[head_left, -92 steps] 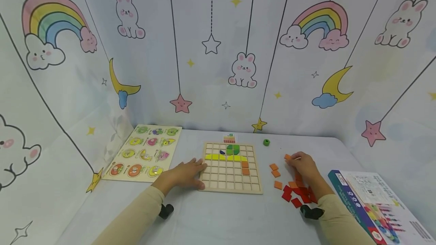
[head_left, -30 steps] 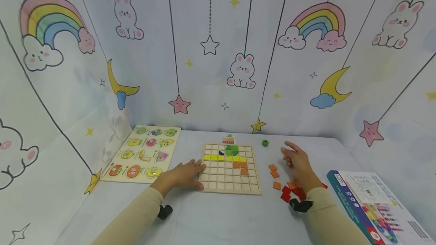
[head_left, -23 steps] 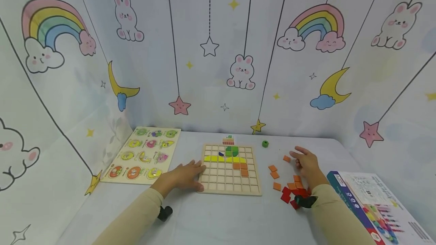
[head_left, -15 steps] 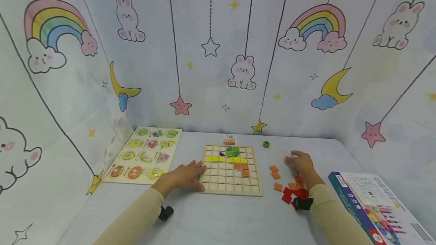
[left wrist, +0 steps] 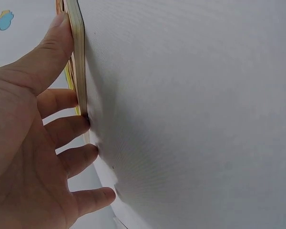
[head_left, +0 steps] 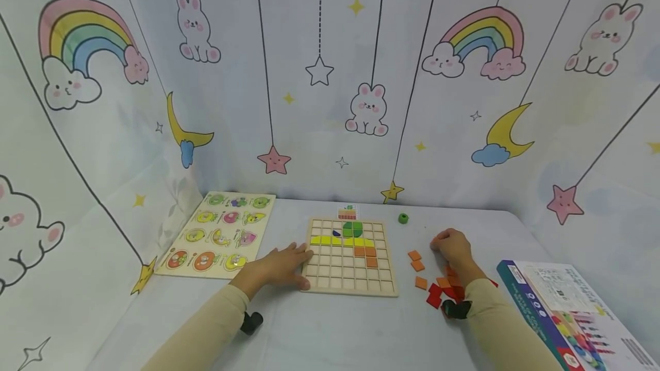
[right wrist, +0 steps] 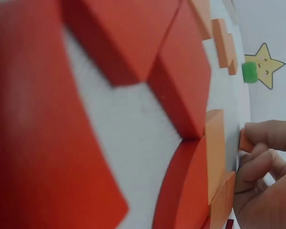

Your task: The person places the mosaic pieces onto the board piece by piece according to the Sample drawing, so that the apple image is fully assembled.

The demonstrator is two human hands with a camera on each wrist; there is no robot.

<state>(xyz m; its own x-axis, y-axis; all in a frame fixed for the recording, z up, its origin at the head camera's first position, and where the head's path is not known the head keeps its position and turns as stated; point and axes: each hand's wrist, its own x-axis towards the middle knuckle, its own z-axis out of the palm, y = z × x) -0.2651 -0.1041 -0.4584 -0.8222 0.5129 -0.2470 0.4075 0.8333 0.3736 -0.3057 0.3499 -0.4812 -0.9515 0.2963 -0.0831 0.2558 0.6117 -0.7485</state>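
My left hand [head_left: 281, 266] rests at the left edge of a wooden grid board [head_left: 335, 280]. In the left wrist view its thumb lies against the board's side [left wrist: 79, 57], fingers spread. On the grid sit yellow tiles [head_left: 328, 240], green pieces [head_left: 353, 229], a small dark blue piece [head_left: 336, 233] and a few orange squares [head_left: 371, 263]. Right of the board, my right hand [head_left: 456, 249] pinches an orange square tile [right wrist: 246, 141] between thumb and finger, close to the table. Loose orange tiles [head_left: 417, 265] and red tiles [head_left: 434, 300] lie near it, partly hidden by the forearm.
A small pattern card [head_left: 348, 212] lies behind the board, and a green ring-like piece [head_left: 403, 218] to its right. A fruit-picture board [head_left: 219, 236] is at the left. At the far right lies a printed box [head_left: 572, 308].
One more orange square has appeared on the grid since the oldest frame. My right hand has come back to the loose tiles, its fingers closing on another orange tile. The left hand keeps still.
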